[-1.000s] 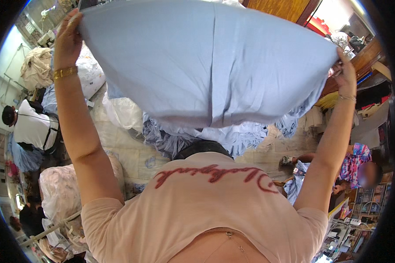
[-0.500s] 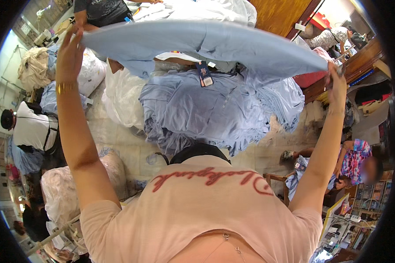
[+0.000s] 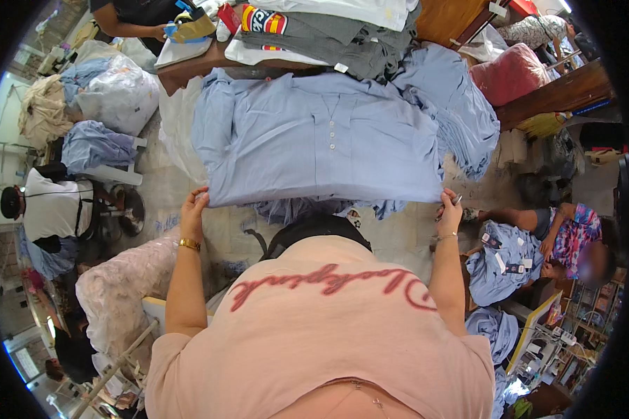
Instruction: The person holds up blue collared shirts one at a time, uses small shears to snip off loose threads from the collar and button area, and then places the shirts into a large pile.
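Note:
A light blue button-front shirt [image 3: 321, 140] lies spread flat on a pile of the same blue shirts. My left hand [image 3: 194, 209] pinches its near left hem corner. At the near right hem corner, my right hand [image 3: 450, 209] grips the cloth; a small metal object shows between its fingers. Both arms reach forward past my pink top [image 3: 321, 314].
A wooden table [image 3: 210, 59] behind the pile carries folded grey and white garments [image 3: 314, 28]. A person [image 3: 133, 14] stands at its far side. One person in white [image 3: 56, 206] sits at left, another in a patterned top [image 3: 566, 230] at right with blue shirts. Stuffed bags [image 3: 119, 91] lie around.
My arms came down from overhead. The blue shirt, held spread in the air before, now lies flat on the pile with both hands at its near hem.

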`<action>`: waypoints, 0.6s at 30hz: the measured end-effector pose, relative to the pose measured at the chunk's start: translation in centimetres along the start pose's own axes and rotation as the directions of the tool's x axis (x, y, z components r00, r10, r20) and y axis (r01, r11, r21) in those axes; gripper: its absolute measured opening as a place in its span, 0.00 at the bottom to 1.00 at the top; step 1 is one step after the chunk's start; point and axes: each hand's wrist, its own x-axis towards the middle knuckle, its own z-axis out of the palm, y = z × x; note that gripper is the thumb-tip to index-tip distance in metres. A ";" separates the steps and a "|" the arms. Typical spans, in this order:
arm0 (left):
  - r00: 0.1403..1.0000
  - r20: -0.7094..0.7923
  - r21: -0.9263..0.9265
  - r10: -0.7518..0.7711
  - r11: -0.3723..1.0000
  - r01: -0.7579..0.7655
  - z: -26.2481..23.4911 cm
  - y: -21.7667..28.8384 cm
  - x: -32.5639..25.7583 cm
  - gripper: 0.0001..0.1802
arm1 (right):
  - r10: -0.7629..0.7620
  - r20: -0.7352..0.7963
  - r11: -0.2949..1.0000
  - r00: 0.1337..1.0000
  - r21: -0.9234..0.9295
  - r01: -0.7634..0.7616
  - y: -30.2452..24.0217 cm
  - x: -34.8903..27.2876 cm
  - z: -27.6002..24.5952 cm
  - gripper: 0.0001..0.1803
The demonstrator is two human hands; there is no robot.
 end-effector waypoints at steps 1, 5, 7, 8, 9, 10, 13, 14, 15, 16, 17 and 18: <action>1.000 -0.031 0.004 -0.004 1.000 0.004 0.5 0.7 -0.3 0.15 | -0.027 0.017 0.998 0.999 -0.052 0.028 0.1 0.2 -0.4 0.05; 1.000 -0.007 0.037 0.025 0.999 -0.025 -0.5 0.7 -0.9 0.14 | -0.130 0.064 0.978 0.989 -0.156 0.139 1.3 2.0 -3.5 0.05; 1.000 0.015 0.058 0.008 0.998 -0.009 -1.6 -2.7 -1.1 0.14 | -0.196 0.091 0.957 0.976 -0.201 0.211 4.3 2.9 -5.1 0.05; 1.000 -0.012 0.126 -0.018 0.992 0.020 -2.2 -5.1 -1.1 0.15 | -0.202 0.126 0.890 0.971 -0.390 0.236 4.9 2.6 -4.8 0.06; 0.986 -0.081 0.385 0.146 0.917 -0.104 -1.5 -5.8 -1.0 0.14 | -0.237 0.117 0.773 0.965 -0.579 0.260 5.7 2.3 -4.6 0.07; 0.941 -0.098 0.622 0.324 0.758 -0.197 0.3 -5.9 -0.8 0.14 | -0.275 0.115 0.619 0.954 -0.738 0.268 6.3 1.9 -3.9 0.07; 0.780 0.143 0.793 0.609 0.400 -0.459 8.3 -0.6 -0.4 0.14 | -0.437 0.158 0.437 0.885 -0.823 0.363 4.6 -0.4 1.4 0.14; 0.744 0.243 0.694 0.623 0.424 -0.582 10.8 0.8 0.0 0.14 | -0.449 0.224 0.446 0.865 -0.782 0.435 2.0 -1.5 4.3 0.16; 0.686 0.347 0.564 0.640 0.442 -0.698 13.5 2.0 0.6 0.13 | -0.399 0.325 0.535 0.857 -0.677 0.506 1.3 -1.5 6.1 0.17; 0.630 0.472 0.490 0.617 0.411 -0.769 16.1 3.2 1.2 0.13 | -0.357 0.429 0.622 0.830 -0.554 0.554 0.9 -1.4 7.7 0.18; 0.560 0.584 0.410 0.588 0.381 -0.828 18.6 4.2 1.7 0.12 | -0.287 0.547 0.654 0.786 -0.488 0.578 0.1 -2.0 9.6 0.17; 0.496 0.619 0.399 0.608 0.300 -0.866 20.8 4.7 2.1 0.11 | -0.220 0.658 0.687 0.720 -0.420 0.593 -0.9 -2.9 11.5 0.17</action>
